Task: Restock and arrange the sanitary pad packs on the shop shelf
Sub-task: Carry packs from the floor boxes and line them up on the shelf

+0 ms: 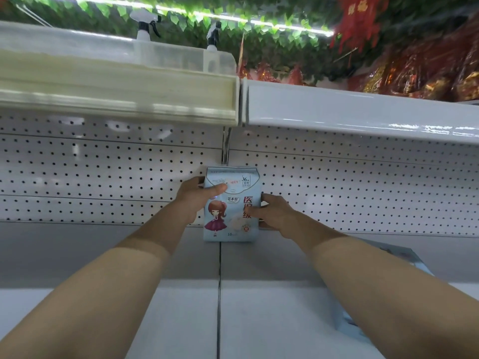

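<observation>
Two bare forearms reach in from the bottom edge, left forearm (103,294) and right forearm (388,294), both stretched toward the shelf back. White flat metal shelf deck (181,320) runs under them, with a seam down the middle. White perforated pegboard back panel (103,172) is behind. Above are a cream upper shelf edge (116,99) on the left and a glossy white upper shelf edge (363,110) on the right. A pale blue flat pack (404,257) lies on the deck under the right forearm, mostly hidden.

The light blue sanitary pad pack with a cartoon girl print (230,218) stands upright at the back of the deck, over the seam. Left hand (193,198) grips its upper left edge, thumb across the front. Right hand (269,212) grips its right edge, thumb on the front. Two white spray bottles (146,24) stand on the top shelf.
</observation>
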The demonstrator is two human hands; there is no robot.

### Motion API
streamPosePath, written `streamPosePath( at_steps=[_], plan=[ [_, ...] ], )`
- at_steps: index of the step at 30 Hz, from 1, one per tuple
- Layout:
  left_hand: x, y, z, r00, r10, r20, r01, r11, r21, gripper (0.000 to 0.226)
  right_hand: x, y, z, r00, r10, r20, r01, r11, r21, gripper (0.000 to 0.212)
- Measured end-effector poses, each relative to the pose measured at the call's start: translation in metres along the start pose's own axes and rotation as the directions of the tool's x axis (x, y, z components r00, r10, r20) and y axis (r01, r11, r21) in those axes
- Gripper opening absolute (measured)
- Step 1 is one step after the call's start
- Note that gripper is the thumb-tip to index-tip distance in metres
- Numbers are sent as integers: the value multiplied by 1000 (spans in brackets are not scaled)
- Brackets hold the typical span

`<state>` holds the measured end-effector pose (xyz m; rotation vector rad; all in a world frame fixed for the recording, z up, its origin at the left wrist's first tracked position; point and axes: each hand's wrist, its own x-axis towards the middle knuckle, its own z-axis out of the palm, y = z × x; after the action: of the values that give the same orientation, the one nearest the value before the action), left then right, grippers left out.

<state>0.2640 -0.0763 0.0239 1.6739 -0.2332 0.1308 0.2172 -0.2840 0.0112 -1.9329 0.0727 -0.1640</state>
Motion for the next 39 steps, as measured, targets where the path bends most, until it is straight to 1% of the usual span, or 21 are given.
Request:
streamPosePath(
  at_steps=[1,2,4,5,7,11,13,15,17,20,23,25,27,29,31,33,34,36,37,38,39],
  plan=[
    [-1,0,1,1000,-5,-23,5,1000,11,27,-1,-2,0,1000,1,1,-1,999,-35,44],
    [-4,0,4,999,-14,-46,15,1000,23,41,-4,-5,-1,1000,3,-1,-3,998,-69,50],
    [-14,4,12,989,-47,-137,60,994,88,86,-12,-13,-8,1000,16,-12,-17,990,-139,69],
    [-18,6,15,972,-49,-229,81,988,133,98,-19,-20,-14,1000,17,-19,-20,986,-166,74],
    [-30,12,24,929,-25,-369,86,985,150,101,-35,-35,-34,999,0,-39,-7,980,-200,69],
    [-62,18,54,916,108,-386,-40,983,179,114,-72,-48,-95,997,-24,-70,5,966,-258,53],
    [-79,21,73,917,83,-390,4,976,217,110,-90,-36,-128,999,-7,-40,-6,949,-314,50],
    [-91,26,87,907,-4,-421,137,948,287,109,-106,-21,-157,999,33,-39,-45,926,-374,60],
    [-102,31,93,892,-94,-442,224,942,251,107,-117,-7,-178,994,67,-85,-96,915,-393,69],
    [-100,28,87,898,-156,-411,211,973,91,110,-123,1,-193,984,94,-149,-147,906,-398,68],
    [-74,5,77,922,-161,-351,131,986,-106,120,-125,-1,-188,989,90,-121,-134,895,-426,58],
    [-63,-5,74,928,-173,-330,132,981,-144,124,-126,-5,-177,996,46,-79,-78,878,-473,52],
    [-73,1,71,942,-137,-307,85,981,-175,117,-122,-9,-159,1000,2,-17,-10,870,-493,48],
    [-94,19,68,952,-108,-287,52,980,-194,107,-115,-14,-139,998,-27,50,48,865,-499,52],
    [-96,20,62,965,-119,-235,70,976,-207,96,-107,-21,-119,994,-49,96,90,865,-494,58],
    [-92,17,58,977,-111,-184,72,976,-207,96,-101,-27,-103,992,-51,112,97,884,-457,58],
    [-88,15,57,981,-107,-163,69,972,-226,91,-99,-30,-96,992,-46,117,95,888,-451,58],
    [-87,14,56,985,-100,-140,64,968,-241,62,-97,-33,-87,992,-37,118,88,884,-459,59],
    [-84,12,56,985,-100,-142,63,967,-246,57,-97,-34,-84,993,-36,115,86,881,-465,60],
    [-81,9,57,985,-107,-134,72,966,-248,64,-97,-36,-83,993,-34,109,81,880,-468,61],
    [-82,11,58,982,-124,-144,89,970,-228,78,-99,-38,-82,994,-32,102,77,877,-474,63]
  ],
)
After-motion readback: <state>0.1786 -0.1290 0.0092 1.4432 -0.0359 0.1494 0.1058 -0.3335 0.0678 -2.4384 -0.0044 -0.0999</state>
